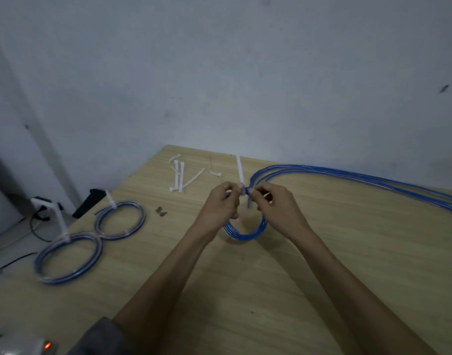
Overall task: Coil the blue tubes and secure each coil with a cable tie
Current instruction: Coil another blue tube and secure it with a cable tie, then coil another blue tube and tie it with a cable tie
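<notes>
A small coil of blue tube [245, 233] hangs between my hands above the wooden table [245, 290]. At the coil's top, my left hand [221, 206] and my right hand [276, 207] pinch a white cable tie [240, 171] wrapped round it; the tie's tail sticks straight up. Several uncoiled blue tubes [360, 179] run from the right hand along the table's far edge to the right. Two tied coils lie on the left: one [120, 220] further back, one [68, 257] nearer, each with a white tie standing up.
Several spare white cable ties [180, 176] lie near the table's far corner. A black object [89, 203] and dark cables [37, 226] sit past the left table edge. A device with an orange light [47, 345] is at the bottom left. The wall stands close behind.
</notes>
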Demonstrator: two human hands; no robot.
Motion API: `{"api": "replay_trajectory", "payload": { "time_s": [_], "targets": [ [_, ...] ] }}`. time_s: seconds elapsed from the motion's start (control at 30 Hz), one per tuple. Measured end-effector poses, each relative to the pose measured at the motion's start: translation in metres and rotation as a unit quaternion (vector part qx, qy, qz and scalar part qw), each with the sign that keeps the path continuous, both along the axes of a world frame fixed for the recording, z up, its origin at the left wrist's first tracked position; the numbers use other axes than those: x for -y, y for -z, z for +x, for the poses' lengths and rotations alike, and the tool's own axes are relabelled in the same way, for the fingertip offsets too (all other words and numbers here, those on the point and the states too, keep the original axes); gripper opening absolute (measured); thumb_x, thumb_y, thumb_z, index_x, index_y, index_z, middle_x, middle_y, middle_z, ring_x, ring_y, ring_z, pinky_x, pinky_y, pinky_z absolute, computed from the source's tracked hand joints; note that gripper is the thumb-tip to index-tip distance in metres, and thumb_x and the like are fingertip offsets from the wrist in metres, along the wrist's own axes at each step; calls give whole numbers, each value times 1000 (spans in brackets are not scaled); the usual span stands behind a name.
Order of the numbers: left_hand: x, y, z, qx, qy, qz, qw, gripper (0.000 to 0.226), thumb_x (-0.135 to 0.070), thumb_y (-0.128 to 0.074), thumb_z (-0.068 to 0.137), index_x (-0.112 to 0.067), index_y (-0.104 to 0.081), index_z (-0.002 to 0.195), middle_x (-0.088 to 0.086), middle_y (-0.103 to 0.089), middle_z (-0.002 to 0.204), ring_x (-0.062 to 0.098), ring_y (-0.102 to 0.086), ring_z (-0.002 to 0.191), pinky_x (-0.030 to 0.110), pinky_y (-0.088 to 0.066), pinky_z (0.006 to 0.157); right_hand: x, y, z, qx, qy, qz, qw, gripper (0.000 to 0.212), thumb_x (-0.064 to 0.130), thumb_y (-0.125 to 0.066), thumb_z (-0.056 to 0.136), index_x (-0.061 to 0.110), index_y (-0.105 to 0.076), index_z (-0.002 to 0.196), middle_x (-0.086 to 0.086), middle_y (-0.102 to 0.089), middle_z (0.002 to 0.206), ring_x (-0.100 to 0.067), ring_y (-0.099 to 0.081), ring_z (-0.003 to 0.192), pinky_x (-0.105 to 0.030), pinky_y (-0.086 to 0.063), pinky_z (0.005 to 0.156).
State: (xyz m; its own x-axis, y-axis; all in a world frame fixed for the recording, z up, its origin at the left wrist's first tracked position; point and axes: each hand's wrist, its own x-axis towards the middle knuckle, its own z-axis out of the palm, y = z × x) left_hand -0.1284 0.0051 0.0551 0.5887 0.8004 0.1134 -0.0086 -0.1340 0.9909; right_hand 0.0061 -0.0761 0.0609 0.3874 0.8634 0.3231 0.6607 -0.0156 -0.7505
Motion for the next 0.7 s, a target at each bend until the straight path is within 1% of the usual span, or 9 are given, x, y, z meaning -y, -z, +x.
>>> {"api": "replay_trajectory", "payload": {
  "time_s": [0.07,0.13,0.23,0.3,0.37,0.43,0.57,0.63,0.7],
  "targets": [
    [-9,0,-24,-6,-21,-1,1000,31,-36,-51,103,-6,-57,97,-14,-38,52,5,-33,44,20,-35,47,-8,0,-21,32,-28,-2,999,18,32,-60,99,20,-71,105,7,-71,90,-6,-65,75,-22,-50,67],
    [-16,2,-50,-22,-38,6,999,29,-35,-49,104,-11,-56,91,-14,-41,53,5,-34,44,19,-35,48,-20,2,-44,51,-51,0,997,20,28,-61,99,15,-71,110,3,-72,94,-9,-67,74,-25,-53,69],
    [-29,4,-87,-58,-88,37,994,24,-22,-45,105,-15,-57,86,-4,-49,68,8,-42,54,19,-37,53,-38,7,-78,50,-70,-4,996,21,27,-62,98,13,-74,109,-1,-72,96,-12,-68,71,-29,-55,70],
    [-37,7,-111,-128,-119,107,979,21,-15,-47,103,-15,-62,89,-4,-56,74,6,-51,64,15,-39,59,-49,11,-98,56,-73,-17,996,23,28,-64,97,14,-76,110,-3,-72,97,-12,-65,72,-29,-53,72],
    [-45,11,-133,-205,-118,188,953,18,-16,-50,102,-19,-65,92,-12,-60,77,-3,-54,69,14,-37,61,-57,15,-115,62,-70,-42,995,23,29,-65,95,15,-77,109,-3,-72,97,-10,-61,77,-25,-46,73],
    [-50,17,-150,-243,-110,227,937,17,-18,-52,102,-24,-67,94,-16,-63,81,-8,-55,73,13,-36,64,-63,22,-129,68,-75,-68,993,22,29,-65,94,15,-79,103,-1,-74,94,-12,-64,81,-27,-46,73],
    [-62,33,-166,-306,-141,270,902,20,-19,-58,99,-14,-74,110,-1,-69,103,7,-56,85,23,-42,77,-66,35,-147,87,-88,-119,985,25,34,-62,92,18,-79,83,1,-72,75,-14,-65,71,-36,-55,70],
    [-63,38,-169,-339,-155,302,878,20,-21,-60,97,-16,-74,111,4,-67,105,14,-58,88,29,-45,79,-66,36,-151,112,-82,-131,982,27,35,-60,92,18,-76,78,1,-68,71,-16,-63,69,-36,-52,66],
    [-62,38,-168,-355,-181,334,854,18,-22,-62,96,-17,-72,110,5,-65,104,19,-59,91,31,-46,78,-67,36,-153,121,-79,-133,981,26,34,-60,92,18,-77,81,1,-68,72,-16,-62,70,-35,-53,66]
  ]
}}
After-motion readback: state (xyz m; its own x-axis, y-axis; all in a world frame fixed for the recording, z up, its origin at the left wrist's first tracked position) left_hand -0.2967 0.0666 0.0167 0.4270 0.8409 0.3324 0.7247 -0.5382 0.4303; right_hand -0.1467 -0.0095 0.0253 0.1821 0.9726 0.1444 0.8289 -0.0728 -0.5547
